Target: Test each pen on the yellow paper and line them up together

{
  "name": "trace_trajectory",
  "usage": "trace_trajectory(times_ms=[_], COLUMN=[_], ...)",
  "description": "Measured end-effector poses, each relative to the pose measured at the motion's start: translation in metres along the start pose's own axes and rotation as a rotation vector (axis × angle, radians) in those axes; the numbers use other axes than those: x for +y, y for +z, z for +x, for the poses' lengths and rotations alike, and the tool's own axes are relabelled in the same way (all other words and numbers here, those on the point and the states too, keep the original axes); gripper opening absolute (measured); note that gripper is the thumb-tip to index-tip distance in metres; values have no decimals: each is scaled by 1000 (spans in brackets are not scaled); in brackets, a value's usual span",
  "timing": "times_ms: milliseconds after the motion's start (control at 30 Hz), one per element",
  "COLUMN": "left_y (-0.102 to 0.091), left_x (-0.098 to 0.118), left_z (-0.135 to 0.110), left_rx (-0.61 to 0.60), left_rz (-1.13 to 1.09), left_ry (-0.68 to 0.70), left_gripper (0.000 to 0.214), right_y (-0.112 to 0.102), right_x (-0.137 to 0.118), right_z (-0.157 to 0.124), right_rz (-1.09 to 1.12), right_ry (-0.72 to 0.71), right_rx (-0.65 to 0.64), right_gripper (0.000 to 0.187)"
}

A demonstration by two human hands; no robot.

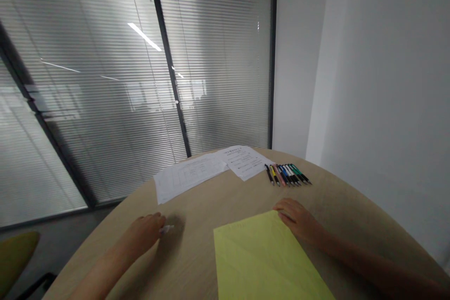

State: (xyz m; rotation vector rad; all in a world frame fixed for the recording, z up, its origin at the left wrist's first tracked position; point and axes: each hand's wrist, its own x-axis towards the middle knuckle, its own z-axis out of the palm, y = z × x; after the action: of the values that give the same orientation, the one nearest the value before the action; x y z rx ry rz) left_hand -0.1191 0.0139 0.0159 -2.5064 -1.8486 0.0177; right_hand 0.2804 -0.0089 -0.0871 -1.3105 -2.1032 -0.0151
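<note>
A yellow sheet of paper (262, 258) with faint creases lies at the front of the round table and runs out of the bottom of the view. My right hand (295, 218) is at its upper right corner, fingers closed at the paper's edge. To the left of the sheet, my left hand (149, 232) hovers low over the wood, its shadow beside it. Its fingers are curled round a small whitish, partly see-through piece (166, 229) that sticks out past the fingertips; what it is I cannot make out.
Several pens (286, 175) lie side by side at the right rear of the round table (197, 206). Printed white sheets (191, 173) overlap near the far edge. Behind stands a glass partition with blinds (225, 65); a yellow-green chair (17, 262) is at lower left.
</note>
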Motion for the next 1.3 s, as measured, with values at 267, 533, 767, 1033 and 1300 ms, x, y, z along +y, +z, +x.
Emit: trace_trajectory(times_ms=[267, 533, 767, 1033, 1300], left_y=[-9, -23, -19, -8, -9], left_x=[16, 46, 57, 34, 31], left_z=[7, -3, -5, 6, 1], left_rx=[163, 284, 48, -27, 5], left_rz=[-155, -1439, -2206, -2317, -2314], left_ry=[51, 124, 30, 57, 168], left_gripper=[23, 20, 11, 34, 23], right_y=[2, -1, -3, -2, 0], right_x=[4, 3, 2, 4, 7], right_z=[-1, 2, 3, 3, 1], right_rz=[14, 97, 118, 120, 96], right_ry=[-28, 48, 61, 56, 13], right_rx=[14, 5, 8, 27, 3], right_gripper=[21, 19, 18, 17, 17])
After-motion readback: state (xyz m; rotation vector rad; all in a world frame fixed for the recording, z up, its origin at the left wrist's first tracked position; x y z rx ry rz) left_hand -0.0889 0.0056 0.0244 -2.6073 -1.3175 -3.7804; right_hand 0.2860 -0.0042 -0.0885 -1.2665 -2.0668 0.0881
